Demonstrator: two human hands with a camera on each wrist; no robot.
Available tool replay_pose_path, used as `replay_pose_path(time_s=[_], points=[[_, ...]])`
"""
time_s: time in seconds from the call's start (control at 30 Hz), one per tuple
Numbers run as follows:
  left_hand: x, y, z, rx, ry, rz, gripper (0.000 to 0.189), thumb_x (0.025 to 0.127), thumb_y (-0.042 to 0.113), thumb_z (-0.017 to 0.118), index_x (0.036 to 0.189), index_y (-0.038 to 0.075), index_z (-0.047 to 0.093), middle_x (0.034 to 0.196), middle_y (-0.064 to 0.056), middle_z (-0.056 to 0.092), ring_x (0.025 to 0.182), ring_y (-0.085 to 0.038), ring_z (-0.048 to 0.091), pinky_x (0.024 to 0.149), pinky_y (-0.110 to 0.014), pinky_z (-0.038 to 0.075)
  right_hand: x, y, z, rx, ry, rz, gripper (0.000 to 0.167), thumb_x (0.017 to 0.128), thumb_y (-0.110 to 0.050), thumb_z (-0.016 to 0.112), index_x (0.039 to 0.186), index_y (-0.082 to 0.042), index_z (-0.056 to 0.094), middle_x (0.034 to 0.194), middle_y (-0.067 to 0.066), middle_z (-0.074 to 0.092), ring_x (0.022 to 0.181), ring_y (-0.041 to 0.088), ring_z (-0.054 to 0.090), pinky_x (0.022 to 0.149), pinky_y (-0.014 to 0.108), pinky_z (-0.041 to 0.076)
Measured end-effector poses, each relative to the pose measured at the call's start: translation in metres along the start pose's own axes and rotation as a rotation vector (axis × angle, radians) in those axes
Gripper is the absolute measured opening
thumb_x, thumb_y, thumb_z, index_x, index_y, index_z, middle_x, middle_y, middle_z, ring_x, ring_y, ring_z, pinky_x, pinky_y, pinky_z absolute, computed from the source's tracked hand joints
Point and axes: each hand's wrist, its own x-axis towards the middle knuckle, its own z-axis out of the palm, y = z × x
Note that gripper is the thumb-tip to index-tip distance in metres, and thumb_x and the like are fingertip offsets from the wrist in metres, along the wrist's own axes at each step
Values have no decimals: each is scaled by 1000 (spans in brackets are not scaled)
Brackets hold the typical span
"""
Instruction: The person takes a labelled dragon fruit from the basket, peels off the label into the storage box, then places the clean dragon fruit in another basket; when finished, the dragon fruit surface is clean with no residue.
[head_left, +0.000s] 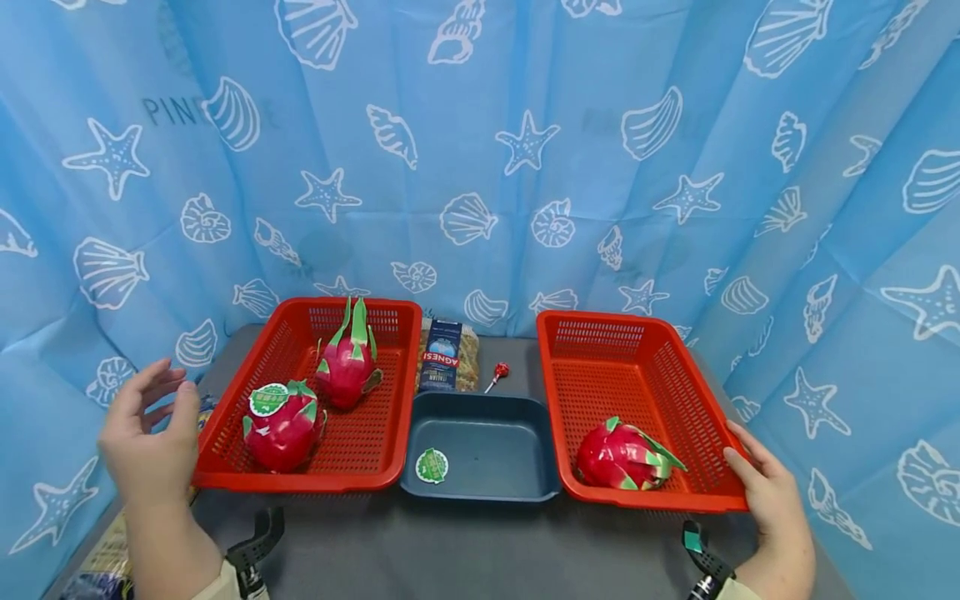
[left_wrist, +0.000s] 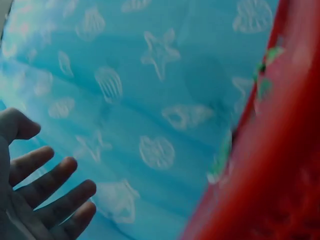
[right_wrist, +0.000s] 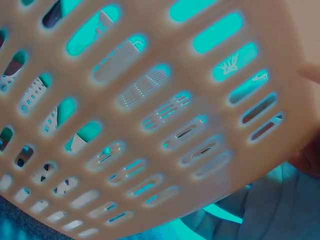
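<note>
My right hand (head_left: pixel 776 500) holds the right-hand rim of a red perforated basket (head_left: pixel 678 392), fingers over its edge. A red dragon fruit (head_left: pixel 622 457) with green tips lies in the front of that basket. In the right wrist view the slotted basket wall (right_wrist: pixel 150 115) fills most of the picture, in odd colours. My left hand (head_left: pixel 153 437) hovers beside the second red basket (head_left: pixel 367 450), fingers spread and nothing held; the left wrist view shows the same hand (left_wrist: pixel 42 200). Two dragon fruits, one upright (head_left: pixel 347 367) and one with a green label (head_left: pixel 281 433), sit in the left basket.
A dark blue-grey tray (head_left: pixel 487 446) with a round green sticker (head_left: pixel 432 466) stands between the baskets. Behind it are an Agnesi pasta bag (head_left: pixel 448 357) and a red lollipop (head_left: pixel 498 373). Packets (head_left: pixel 105 558) lie at the left edge. A blue shell-print curtain (head_left: pixel 480 167) surrounds the table.
</note>
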Motion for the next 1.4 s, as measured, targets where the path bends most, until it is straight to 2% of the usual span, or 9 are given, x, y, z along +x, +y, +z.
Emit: replay_pose_path(time_s=[0.33, 0.53, 0.63, 0.73, 0.87, 0.97, 1.07, 1.17, 1.4], points=[[5, -49, -5, 203, -140, -371, 48, 101, 34, 60, 146, 17, 60, 136, -6, 60, 127, -27, 55, 110, -33, 43, 2, -3, 5, -47, 17, 2, 63, 107, -36, 52, 162, -15, 30, 141, 28, 50, 76, 2, 68, 69, 27, 60], [5, -66, -3, 246, -218, -458, 52, 103, 39, 56, 149, 16, 56, 144, -12, 56, 129, -33, 53, 107, -52, 44, 4, -3, 6, -51, 25, 9, 63, 107, -36, 52, 162, -15, 30, 147, 32, 43, 75, 3, 69, 68, 26, 60], [5, -70, -4, 276, -280, -473, 52, 104, 38, 53, 149, 14, 55, 144, -16, 56, 125, -36, 56, 100, -52, 50, 4, -4, 6, -57, 27, 15, 63, 107, -38, 53, 162, -15, 31, 145, 28, 47, 76, 1, 67, 68, 26, 60], [6, -73, -6, 298, -341, -479, 50, 105, 36, 51, 148, 11, 57, 141, -20, 58, 114, -35, 59, 81, -31, 59, 2, -8, 6, -86, 26, 10, 63, 107, -40, 51, 161, -14, 32, 146, 27, 47, 75, -2, 65, 68, 25, 59], [7, -73, -9, 312, -416, -488, 50, 105, 35, 48, 147, 7, 57, 136, -28, 59, 106, -38, 62, 56, -11, 45, -4, -18, 3, -162, 41, -11, 62, 108, -39, 46, 161, -11, 32, 147, 31, 45, 78, -2, 60, 65, 25, 59], [7, -72, -10, 310, -440, -491, 51, 106, 35, 47, 146, 5, 56, 134, -31, 58, 104, -42, 63, 55, -13, 46, -11, -31, 1, -202, 66, -27, 63, 108, -39, 45, 161, -8, 31, 146, 32, 43, 100, 19, 62, 74, 38, 62], [7, -72, -9, 304, -438, -507, 51, 106, 35, 48, 147, 6, 56, 135, -31, 58, 105, -42, 63, 56, -14, 47, -18, -45, -1, -213, 81, -37, 65, 108, -43, 44, 162, -12, 28, 150, 30, 39, 128, 43, 45, 91, 55, 55], [7, -71, -8, 295, -437, -518, 51, 106, 35, 49, 147, 6, 56, 136, -31, 57, 105, -42, 63, 55, -15, 48, -28, -59, 0, -213, 90, -83, 67, 107, -46, 42, 164, -15, 26, 154, 27, 37, 138, 45, 36, 98, 65, 46], [6, -71, -4, 279, -452, -482, 50, 106, 34, 51, 145, 4, 57, 133, -31, 58, 101, -39, 64, 56, -12, 46, -52, -85, 20, -177, 163, -367, 54, 107, -34, 53, 157, -18, 43, 128, -9, 57, 112, 0, 49, 83, 11, 43]])
